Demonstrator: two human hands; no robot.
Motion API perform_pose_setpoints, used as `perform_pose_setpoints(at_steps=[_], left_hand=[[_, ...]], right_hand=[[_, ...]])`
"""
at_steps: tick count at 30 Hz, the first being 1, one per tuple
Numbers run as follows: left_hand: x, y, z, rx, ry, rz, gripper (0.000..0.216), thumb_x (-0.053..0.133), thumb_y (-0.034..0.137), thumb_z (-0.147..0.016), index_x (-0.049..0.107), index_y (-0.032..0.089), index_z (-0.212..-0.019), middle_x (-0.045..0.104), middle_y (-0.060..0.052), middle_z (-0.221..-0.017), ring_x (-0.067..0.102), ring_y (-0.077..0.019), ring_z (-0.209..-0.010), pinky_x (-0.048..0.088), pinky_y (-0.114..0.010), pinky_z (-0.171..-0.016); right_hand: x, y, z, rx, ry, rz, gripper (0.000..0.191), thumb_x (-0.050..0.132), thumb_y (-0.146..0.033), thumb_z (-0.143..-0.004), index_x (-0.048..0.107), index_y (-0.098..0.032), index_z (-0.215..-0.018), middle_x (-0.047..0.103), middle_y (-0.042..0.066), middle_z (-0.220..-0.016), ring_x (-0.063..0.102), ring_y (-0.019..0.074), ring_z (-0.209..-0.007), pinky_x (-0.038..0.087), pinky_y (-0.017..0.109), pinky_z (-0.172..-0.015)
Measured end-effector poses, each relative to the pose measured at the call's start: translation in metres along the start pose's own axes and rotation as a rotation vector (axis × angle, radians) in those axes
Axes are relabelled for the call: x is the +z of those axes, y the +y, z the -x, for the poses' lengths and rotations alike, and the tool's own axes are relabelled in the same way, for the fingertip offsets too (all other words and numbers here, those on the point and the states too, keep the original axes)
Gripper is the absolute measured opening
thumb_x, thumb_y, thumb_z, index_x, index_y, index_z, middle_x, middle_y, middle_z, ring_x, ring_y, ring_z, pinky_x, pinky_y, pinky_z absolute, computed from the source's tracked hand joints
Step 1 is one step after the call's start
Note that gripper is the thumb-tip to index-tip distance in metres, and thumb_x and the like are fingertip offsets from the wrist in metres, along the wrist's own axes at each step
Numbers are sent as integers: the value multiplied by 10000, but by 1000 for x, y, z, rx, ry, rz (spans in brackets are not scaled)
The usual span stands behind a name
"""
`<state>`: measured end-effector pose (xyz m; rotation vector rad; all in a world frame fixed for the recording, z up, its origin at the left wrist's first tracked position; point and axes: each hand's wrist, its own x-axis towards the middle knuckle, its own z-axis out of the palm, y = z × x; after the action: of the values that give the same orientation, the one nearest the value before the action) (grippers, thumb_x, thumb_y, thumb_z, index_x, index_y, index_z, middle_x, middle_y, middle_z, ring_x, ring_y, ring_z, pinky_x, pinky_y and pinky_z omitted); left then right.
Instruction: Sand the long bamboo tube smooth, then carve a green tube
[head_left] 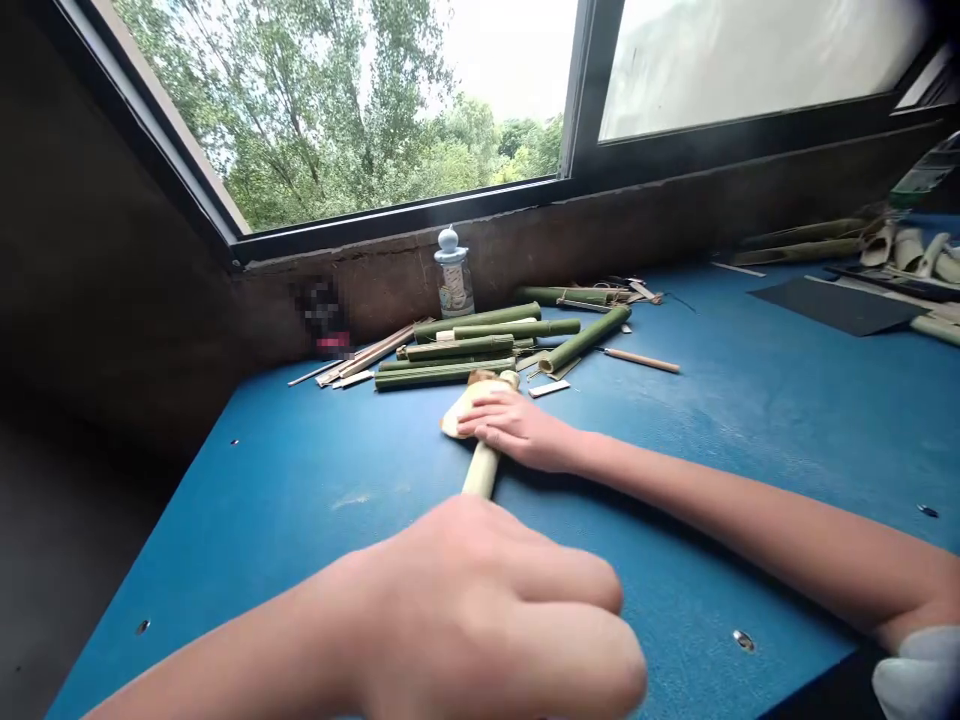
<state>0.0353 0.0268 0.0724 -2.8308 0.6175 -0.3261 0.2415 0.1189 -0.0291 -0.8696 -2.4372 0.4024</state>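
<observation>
while left hand (495,605) grips bamboo (481,472), right hand (525,430) clasps pale sheet (453,417) | blue tabletop (300,530) | window (405,208) (trees (300,110) outside)

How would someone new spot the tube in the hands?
On the blue table, look to the near side of the green bamboo. The tube runs from the left hand to beneath the right hand. It's pale, unlike those green pieces.

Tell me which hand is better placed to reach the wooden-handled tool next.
Probably the right hand: it lies over the pale stick, nearer the wooden-handled tool. The left hand is farther back, curled over the stick, its grip hidden.
</observation>
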Motion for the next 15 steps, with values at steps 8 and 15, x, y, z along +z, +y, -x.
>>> perform_pose_setpoints(at_steps=[8, 15], left_hand=[[86, 40, 9, -373, -80, 594, 243, 524, 293, -925, 370, 226, -750, 552, 46, -684, 458, -118, -593, 391, -268, -558], [105, 41, 14, -426, -119, 810, 219, 477, 300, -923, 390, 262, -726, 490, 30, -586, 469, -138, -517, 339, -288, -462]], right_hand=[[-6, -5, -4, -204, -178, -146, 419, 350, -317, -1030, 648, -173, -1288, 612, 67, -1368, 463, 185, -1356, 241, 352, -1188], [14, -52, 1, -267, -217, -218, 380, 379, -321, -1026, 653, -227, -1271, 617, 17, -1365, 451, 148, -1371, 173, 318, -1208]])
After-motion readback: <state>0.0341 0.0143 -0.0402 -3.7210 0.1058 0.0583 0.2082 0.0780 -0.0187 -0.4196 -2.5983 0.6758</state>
